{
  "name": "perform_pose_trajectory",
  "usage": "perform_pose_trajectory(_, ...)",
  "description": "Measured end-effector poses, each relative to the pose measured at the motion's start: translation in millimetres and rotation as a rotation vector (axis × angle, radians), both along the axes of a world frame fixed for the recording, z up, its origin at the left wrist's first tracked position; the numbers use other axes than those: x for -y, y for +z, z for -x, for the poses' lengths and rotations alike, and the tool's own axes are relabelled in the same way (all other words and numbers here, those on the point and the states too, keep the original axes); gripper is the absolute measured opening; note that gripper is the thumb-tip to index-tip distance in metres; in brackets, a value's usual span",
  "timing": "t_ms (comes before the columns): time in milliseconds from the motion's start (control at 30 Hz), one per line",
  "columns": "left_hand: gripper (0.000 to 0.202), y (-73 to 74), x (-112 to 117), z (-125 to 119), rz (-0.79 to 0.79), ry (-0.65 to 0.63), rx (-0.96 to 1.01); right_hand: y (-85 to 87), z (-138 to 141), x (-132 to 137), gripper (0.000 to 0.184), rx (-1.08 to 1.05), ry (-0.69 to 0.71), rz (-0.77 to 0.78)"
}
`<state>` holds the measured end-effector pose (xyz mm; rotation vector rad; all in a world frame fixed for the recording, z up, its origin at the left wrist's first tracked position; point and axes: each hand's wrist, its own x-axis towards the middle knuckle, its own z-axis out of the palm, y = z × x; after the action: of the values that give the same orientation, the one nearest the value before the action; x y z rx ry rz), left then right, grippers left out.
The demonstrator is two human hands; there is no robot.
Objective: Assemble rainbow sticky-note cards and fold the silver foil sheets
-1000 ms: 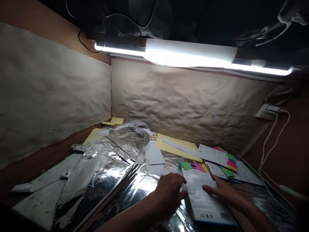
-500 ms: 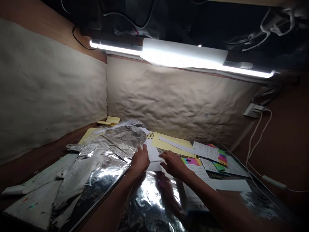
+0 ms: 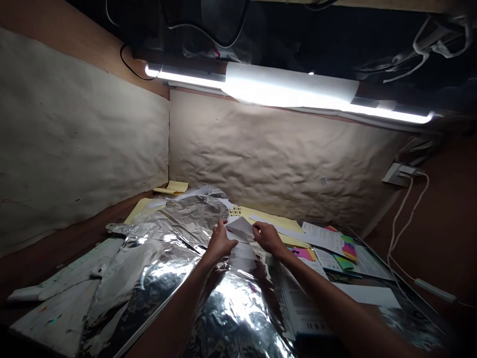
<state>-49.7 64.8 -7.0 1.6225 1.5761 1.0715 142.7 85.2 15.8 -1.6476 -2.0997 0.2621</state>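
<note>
A person's left hand (image 3: 220, 242) and right hand (image 3: 267, 236) hold apart above a cluttered work surface, a creased white paper sheet (image 3: 240, 229) lying between them with a raised corner pointing away from the person. Fingertips of each hand meet opposite edges of the sheet, though whether either hand actually grips it cannot be told from this view. Its long axis appears to run crosswise from hand to hand, but the creasing leaves that uncertain, and neither hand is clearly nearer. Pale paper strips (image 3: 242, 258) lie just below the sheet, toward the person. Left of the left hand spreads crumpled aluminium foil (image 3: 175, 223), while a second foil sheet (image 3: 238, 318) lies between the forearms. Yellow paper (image 3: 278, 219) lies just beyond the right hand, with a printed leaflet (image 3: 322, 237) and bright sticky notes (image 3: 348, 247) farther right, and a white product box (image 3: 300, 303) beside the right forearm
</note>
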Motion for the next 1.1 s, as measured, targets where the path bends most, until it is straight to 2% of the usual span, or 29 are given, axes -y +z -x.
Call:
perform_pose_trajectory(133,0.091,-5.2,-2.5,-3.7,0.006,-0.005,0.158,6.7,-11.5,-20.8,0.021,-0.267,-0.091,0.068)
perform_pose_trajectory(333,0.084,-10.9,-5.1,-13.6,0.068,0.051,0.389,21.3,-33.1,-56.0,0.027,-0.617,-0.263,0.104)
perform_pose_trajectory(600,0.081,-22.2,-10.5,-18.7,0.146,0.065,0.592,30.9,-54.7,-68.7,0.027,-0.879,-0.365,-0.037)
perform_pose_trajectory(733,0.062,-25.8,-12.1,-19.7,0.207,0.038,0.67,43.5,-64.7,-72.7,0.026,-0.888,-0.375,-0.157)
perform_pose_trajectory(833,0.045,-23.0,-9.7,-21.5,0.22,0.024,0.717,50.4,-63.0,-65.7,0.036,-0.801,-0.335,-0.249)
perform_pose_trajectory(900,0.042,-19.4,-7.5,-22.3,0.205,0.03,0.75,49.6,-53.1,-52.0,0.047,-0.694,-0.261,-0.287)
perform_pose_trajectory(933,0.042,-17.5,-6.5,-22.5,0.196,0.036,0.767,47.3,-45.5,-42.8,0.046,-0.629,-0.199,-0.286)
perform_pose_trajectory(1100,0.048,-11.5,-3.0,-23.8,0.165,0.026,0.83,24.7,-0.8,5.3,0.011,-0.301,0.177,-0.126)
